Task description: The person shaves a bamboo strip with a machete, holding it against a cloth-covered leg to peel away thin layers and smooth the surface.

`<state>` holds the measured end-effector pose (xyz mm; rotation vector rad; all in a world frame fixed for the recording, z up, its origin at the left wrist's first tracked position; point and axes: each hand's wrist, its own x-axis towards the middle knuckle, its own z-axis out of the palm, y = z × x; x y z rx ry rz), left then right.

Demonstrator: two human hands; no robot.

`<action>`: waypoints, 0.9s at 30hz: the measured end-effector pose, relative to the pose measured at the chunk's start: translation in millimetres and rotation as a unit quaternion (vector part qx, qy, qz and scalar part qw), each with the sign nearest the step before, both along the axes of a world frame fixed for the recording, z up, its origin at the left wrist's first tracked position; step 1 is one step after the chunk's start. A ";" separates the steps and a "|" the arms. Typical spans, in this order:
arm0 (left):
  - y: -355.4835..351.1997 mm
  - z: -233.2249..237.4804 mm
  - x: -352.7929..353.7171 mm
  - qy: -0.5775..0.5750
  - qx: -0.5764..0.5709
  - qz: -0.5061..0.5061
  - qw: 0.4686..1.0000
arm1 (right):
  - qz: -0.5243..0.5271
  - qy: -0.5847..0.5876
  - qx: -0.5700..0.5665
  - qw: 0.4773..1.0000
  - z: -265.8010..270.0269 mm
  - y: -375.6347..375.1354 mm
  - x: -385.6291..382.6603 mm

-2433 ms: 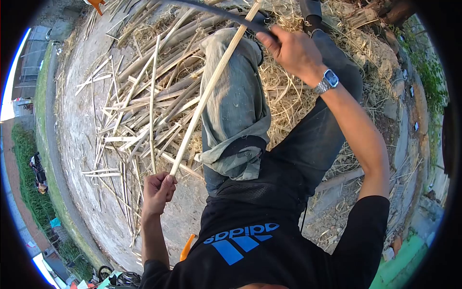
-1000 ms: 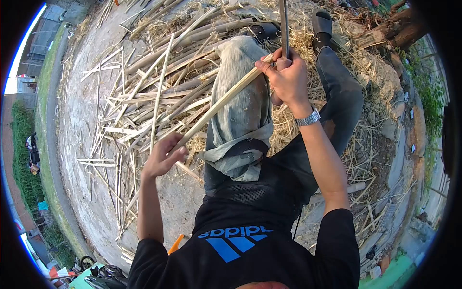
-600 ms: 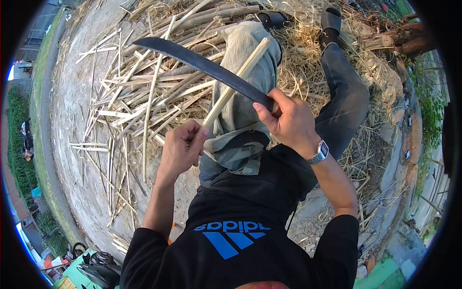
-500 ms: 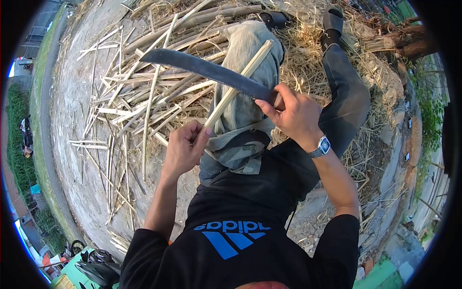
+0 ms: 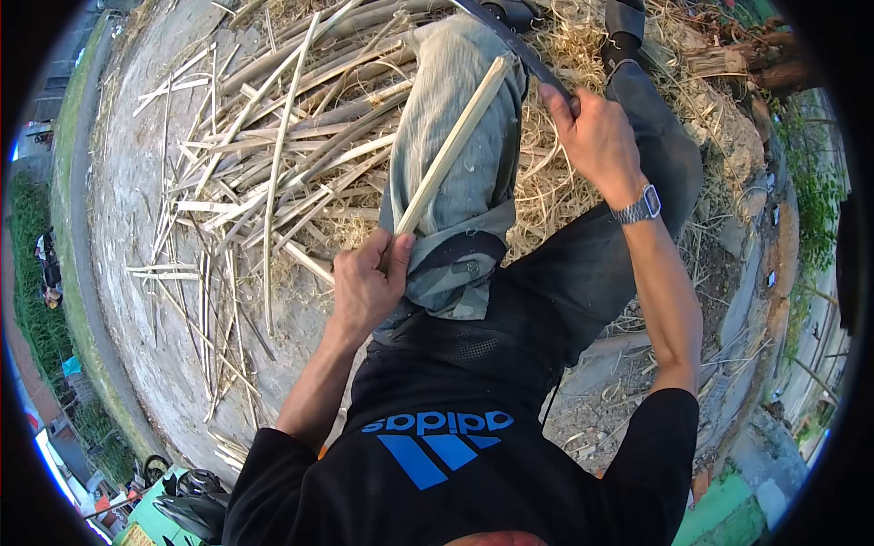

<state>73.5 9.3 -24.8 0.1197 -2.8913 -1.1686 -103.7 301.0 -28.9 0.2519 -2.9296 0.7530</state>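
Observation:
My left hand is closed on the near end of a pale split bamboo strip. The strip slants up and to the right across a cloth-wrapped knee. In my right hand is a machete, gripped near the base of its dark blade. The blade points up and to the left past the far end of the strip, and its tip is cut off by the top of the view. The handle is mostly hidden inside the fist.
Several split bamboo strips lie in a loose pile on the concrete ground to the left. Curly shavings cover the ground between the legs. A log is at the upper right. A motorcycle stands at the lower left.
My right hand has moved up and to the right with the machete, whose blade swung from lying across the strip to beyond its far end. The left hand's hold on the strip is kept.

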 end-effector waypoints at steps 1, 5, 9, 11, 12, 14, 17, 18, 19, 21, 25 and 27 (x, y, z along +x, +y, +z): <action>1.5 -0.1 -2.7 -0.006 -0.009 0.000 1.000 | 0.008 0.015 -0.008 1.000 -1.5 0.9 10.1; -2.5 -1.6 -6.0 0.014 0.034 0.021 0.999 | 0.010 0.026 -0.063 0.998 5.6 -4.6 43.7; -12.9 2.8 -11.1 0.026 0.001 0.006 1.000 | -0.056 -0.018 -0.217 0.974 12.6 5.0 49.7; -15.3 -1.5 -15.6 0.033 -0.013 -0.001 0.999 | -0.070 -0.014 -0.241 0.968 15.5 3.5 54.7; -14.2 -1.9 -17.4 0.033 -0.011 0.004 0.999 | -0.050 -0.019 -0.262 0.963 16.2 2.7 57.4; -11.0 0.0 -21.1 0.035 -0.013 0.001 0.999 | -0.011 -0.020 -0.276 0.961 19.1 -4.6 66.7; -3.0 5.4 -28.8 0.041 -0.013 -0.002 0.999 | 0.068 -0.071 -0.178 0.979 34.3 -23.0 82.5; -0.1 7.1 -30.6 0.042 -0.010 -0.004 0.999 | 0.066 -0.069 -0.178 0.979 33.5 -31.4 88.4; 1.7 8.7 -31.4 0.043 -0.011 -0.005 0.999 | 0.106 -0.059 -0.138 0.983 28.3 -40.5 95.1; 4.3 11.3 -32.5 0.020 0.001 -0.022 1.000 | 0.146 -0.047 -0.098 0.983 15.7 -46.7 99.8; 9.0 13.7 -35.5 -0.002 -0.001 -0.024 1.000 | 0.177 -0.005 -0.025 0.984 -9.0 -49.3 79.4; 13.7 17.7 -41.5 0.013 0.025 -0.005 1.000 | 0.157 -0.026 -0.003 0.987 -7.5 -47.2 73.4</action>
